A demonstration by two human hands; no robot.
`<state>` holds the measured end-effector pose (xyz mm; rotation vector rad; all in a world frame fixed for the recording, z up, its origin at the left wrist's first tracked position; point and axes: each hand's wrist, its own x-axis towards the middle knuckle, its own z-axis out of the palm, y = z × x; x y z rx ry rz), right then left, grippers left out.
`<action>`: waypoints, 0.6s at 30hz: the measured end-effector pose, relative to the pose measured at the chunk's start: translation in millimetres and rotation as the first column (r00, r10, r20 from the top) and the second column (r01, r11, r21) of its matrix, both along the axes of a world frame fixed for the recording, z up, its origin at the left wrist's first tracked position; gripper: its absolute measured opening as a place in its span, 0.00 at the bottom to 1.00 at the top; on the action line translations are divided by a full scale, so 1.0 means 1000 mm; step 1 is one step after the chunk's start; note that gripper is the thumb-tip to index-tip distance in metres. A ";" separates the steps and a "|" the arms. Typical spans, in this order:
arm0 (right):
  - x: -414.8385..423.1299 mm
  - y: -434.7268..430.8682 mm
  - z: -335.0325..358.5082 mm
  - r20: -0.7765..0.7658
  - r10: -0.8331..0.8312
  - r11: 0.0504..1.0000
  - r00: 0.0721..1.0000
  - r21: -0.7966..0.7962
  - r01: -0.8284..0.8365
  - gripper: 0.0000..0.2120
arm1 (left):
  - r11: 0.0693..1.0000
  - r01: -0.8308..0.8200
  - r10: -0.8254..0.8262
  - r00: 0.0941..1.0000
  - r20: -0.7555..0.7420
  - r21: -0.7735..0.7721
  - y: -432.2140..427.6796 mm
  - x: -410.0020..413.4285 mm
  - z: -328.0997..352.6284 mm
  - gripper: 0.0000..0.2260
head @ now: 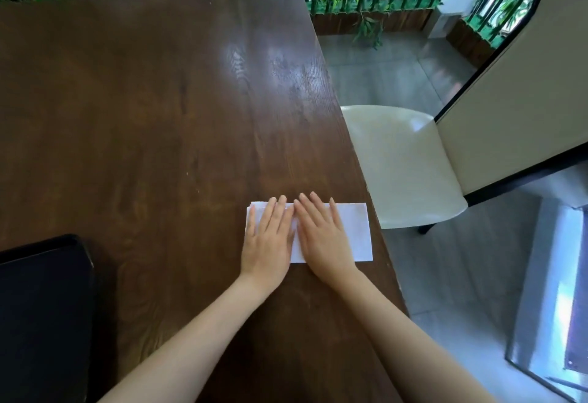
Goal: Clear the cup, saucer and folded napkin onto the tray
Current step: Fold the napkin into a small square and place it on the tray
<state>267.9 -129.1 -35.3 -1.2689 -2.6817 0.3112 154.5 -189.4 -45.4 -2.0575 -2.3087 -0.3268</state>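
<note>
daylight from windows | glare on table [261, 62] | edges warped, soft

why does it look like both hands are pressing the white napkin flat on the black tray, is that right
Not quite. Both hands, left and right, are pressing the white napkin flat, but it lies on the bare wooden table near its right edge, not on the black tray. The tray sits apart at the lower left. The head view shows this.
</note>
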 end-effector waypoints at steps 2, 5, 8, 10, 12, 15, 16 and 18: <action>0.002 -0.001 -0.007 0.077 0.029 0.998 0.997 -0.063 -0.024 0.27 | 0.987 -0.047 0.041 0.998 -0.039 -0.153 0.001 -0.005 -0.004 0.23; 0.007 0.003 -0.012 0.121 0.049 0.998 0.991 -0.048 -0.043 0.27 | 0.969 -0.058 0.045 0.997 -0.061 -0.241 0.002 -0.010 -0.011 0.24; 0.019 0.011 -0.014 0.146 0.051 0.997 0.988 -0.063 -0.043 0.29 | 0.968 -0.079 0.074 0.997 -0.032 -0.237 0.002 -0.012 -0.012 0.25; 0.033 0.016 -0.017 0.172 0.003 0.999 0.985 -0.044 0.004 0.31 | 0.969 -0.075 0.071 0.997 -0.026 -0.237 0.003 -0.013 -0.011 0.26; 0.050 0.020 -0.015 0.207 -0.058 0.998 0.977 -0.021 0.064 0.31 | 0.966 -0.069 0.063 0.998 -0.032 -0.250 0.004 -0.014 -0.011 0.27; 0.070 0.022 -0.013 0.239 -0.077 0.996 0.968 -0.027 0.086 0.31 | 0.962 -0.041 0.030 0.999 -0.045 -0.268 0.006 -0.018 -0.012 0.29; 0.074 0.022 -0.013 0.245 -0.062 0.996 0.968 -0.039 0.074 0.31 | 0.961 -0.018 0.004 0.999 -0.050 -0.275 0.008 -0.021 -0.012 0.28; 0.078 0.017 -0.013 0.236 -0.048 0.995 0.971 -0.078 0.068 0.30 | 0.953 0.047 -0.067 0.996 -0.057 -0.298 0.013 -0.029 -0.012 0.28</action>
